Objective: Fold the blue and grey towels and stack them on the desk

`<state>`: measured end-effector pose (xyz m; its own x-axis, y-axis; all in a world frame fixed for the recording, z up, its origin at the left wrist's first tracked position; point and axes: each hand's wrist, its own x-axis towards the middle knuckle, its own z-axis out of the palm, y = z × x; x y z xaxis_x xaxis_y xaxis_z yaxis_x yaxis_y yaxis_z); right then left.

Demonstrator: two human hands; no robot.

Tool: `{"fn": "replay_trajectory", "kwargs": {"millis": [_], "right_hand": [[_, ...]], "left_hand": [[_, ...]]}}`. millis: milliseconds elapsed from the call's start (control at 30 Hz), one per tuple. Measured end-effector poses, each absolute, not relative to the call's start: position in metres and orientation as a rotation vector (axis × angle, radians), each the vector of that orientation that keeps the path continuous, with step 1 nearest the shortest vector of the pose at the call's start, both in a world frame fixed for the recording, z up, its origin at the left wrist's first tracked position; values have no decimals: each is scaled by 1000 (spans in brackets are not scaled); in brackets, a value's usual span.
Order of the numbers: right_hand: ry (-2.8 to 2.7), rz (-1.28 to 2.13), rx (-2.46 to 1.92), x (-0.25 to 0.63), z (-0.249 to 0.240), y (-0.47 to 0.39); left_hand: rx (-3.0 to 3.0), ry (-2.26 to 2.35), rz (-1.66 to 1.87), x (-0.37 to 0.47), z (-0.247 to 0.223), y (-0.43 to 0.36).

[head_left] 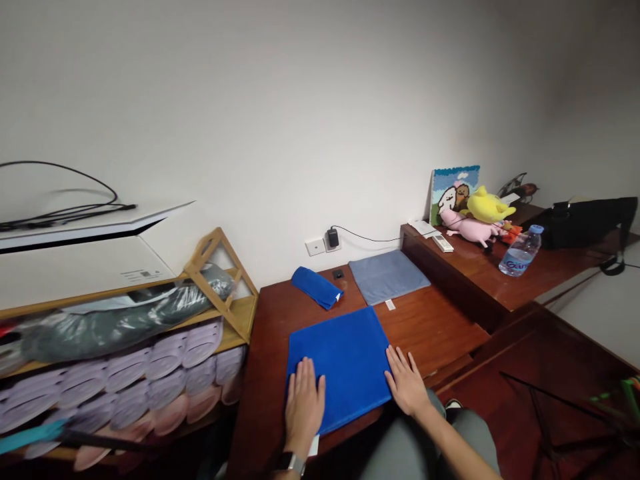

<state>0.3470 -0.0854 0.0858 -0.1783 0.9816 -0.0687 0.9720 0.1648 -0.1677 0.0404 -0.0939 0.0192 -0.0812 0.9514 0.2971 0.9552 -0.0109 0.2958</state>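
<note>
A bright blue cloth, folded into a flat square, lies on the brown wooden desk in front of me. My left hand rests flat on its left side, fingers stretched out. At the cloth's right edge lies my right hand, palm down with fingers extended. A white tag sticks out from under the cloth beside my left wrist. Farther back sit a smaller rolled or folded blue cloth and a flat grey-blue cloth with a white tag.
A wooden shelf with rows of lilac and pink slippers stands left. On the raised right section are a water bottle, plush toys, a remote and a black bag. A charger is plugged into the wall.
</note>
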Motion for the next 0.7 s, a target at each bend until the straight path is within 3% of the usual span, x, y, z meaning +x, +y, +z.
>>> {"fn": "replay_trajectory", "kwargs": {"millis": [167,300,500,700], "right_hand": [[-2381,285,-1988,347,89,-86],[-2378,281,-1963,349,85,-84],[-2328,285,-1893,353,78,-83],[-2323,275,-1942,348,85,-85]], "left_hand": [[-2650,-1717,-716,149,57,-86],[-2713,-1716,-666,175,50,-84],[-2442,-1816,-672,56,3,-126],[-2411,-1733,-672,-36,4,-191]]}}
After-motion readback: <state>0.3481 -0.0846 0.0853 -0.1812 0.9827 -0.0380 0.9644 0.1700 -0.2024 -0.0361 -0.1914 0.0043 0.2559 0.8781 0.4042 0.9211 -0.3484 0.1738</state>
